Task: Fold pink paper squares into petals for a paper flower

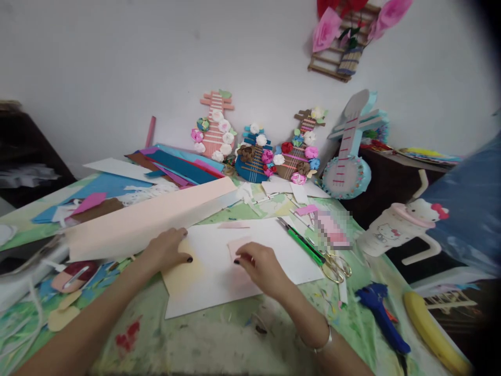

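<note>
My left hand (168,250) rests with curled fingers on the edge of a large pale pink sheet (148,216) that lies curved across the table; whether it grips the sheet I cannot tell. My right hand (260,266) pinches a small pink paper piece (237,245) against a white sheet (274,245) lying flat in front of me. A yellowish patch of paper (182,274) shows under the white sheet's left corner.
A green utility knife (303,243) and gold scissors (334,263) lie right of the white sheet. Blue glue gun (381,316), yellow banana-shaped object (430,331), and a cat-print cup (395,224) sit at right. Paper guitars (254,154) and coloured sheets (176,164) stand at the back.
</note>
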Demonstrator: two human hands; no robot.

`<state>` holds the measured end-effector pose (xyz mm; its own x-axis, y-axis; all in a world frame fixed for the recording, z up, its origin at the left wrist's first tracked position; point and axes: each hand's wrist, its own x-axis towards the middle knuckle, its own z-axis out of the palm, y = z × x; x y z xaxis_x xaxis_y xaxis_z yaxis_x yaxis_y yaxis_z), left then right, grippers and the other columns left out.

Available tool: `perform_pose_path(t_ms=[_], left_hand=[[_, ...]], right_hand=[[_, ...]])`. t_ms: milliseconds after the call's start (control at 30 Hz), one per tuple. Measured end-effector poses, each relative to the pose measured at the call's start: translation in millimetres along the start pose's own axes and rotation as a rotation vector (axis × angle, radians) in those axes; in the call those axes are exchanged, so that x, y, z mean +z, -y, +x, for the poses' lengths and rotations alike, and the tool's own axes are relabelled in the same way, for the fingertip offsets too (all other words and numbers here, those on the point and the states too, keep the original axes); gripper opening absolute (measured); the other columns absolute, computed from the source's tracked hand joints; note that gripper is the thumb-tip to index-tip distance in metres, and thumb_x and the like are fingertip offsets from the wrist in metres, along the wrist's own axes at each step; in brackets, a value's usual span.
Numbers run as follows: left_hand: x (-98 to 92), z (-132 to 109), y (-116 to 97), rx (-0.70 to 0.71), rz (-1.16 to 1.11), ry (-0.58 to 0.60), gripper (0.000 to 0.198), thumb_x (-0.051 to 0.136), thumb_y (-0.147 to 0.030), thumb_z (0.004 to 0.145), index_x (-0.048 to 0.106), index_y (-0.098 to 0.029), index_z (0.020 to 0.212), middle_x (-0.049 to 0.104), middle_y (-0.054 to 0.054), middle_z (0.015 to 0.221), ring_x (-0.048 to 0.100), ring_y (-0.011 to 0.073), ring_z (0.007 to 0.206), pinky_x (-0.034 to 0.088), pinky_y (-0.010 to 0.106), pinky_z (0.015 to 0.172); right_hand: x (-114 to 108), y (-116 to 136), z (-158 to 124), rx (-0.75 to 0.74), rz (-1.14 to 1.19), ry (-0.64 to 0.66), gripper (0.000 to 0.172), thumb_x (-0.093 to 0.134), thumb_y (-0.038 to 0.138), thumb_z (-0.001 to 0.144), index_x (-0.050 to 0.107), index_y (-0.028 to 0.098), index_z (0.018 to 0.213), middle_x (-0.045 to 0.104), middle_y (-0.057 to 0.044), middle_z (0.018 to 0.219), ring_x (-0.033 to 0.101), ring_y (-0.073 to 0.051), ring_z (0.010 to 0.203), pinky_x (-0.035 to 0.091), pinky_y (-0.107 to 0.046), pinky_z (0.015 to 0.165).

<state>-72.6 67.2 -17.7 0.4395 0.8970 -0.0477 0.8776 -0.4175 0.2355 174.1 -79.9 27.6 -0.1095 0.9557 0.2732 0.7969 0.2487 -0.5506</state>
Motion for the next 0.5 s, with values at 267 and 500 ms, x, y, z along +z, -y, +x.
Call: perform_pose_path(t_ms=[267, 500], left_hand=[[3.6, 22.1, -16.8, 0.021, -0.141, -0.131, 0.028, 0.054, -0.031, 0.078, 0.056, -0.016, 0.103, 0.062, 0.003, 0.080, 0.060, 0.0193, 0.077, 0.042, 0.028, 0.069], [20.7, 20.3, -25.7, 0.031, -0.148, -0.250, 0.022, 0.042, -0.031, 0.090, 0.057, -0.016, 0.098, 0.062, 0.006, 0.081, 0.058, 0.0233, 0.086, 0.043, 0.032, 0.074]], right_hand=[[-36.1, -87.6, 138.6, 0.286, -0.209, -0.109, 0.024, 0.054, 0.030, 0.091, 0.058, 0.014, 0.108, 0.061, -0.007, 0.108, 0.060, -0.018, 0.094, 0.051, -0.039, 0.082], [-9.2, -126.9, 235.3, 0.487, -0.291, -0.153, 0.031, 0.054, 0.032, 0.091, 0.054, 0.016, 0.118, 0.056, -0.009, 0.119, 0.058, -0.021, 0.101, 0.051, -0.041, 0.085]])
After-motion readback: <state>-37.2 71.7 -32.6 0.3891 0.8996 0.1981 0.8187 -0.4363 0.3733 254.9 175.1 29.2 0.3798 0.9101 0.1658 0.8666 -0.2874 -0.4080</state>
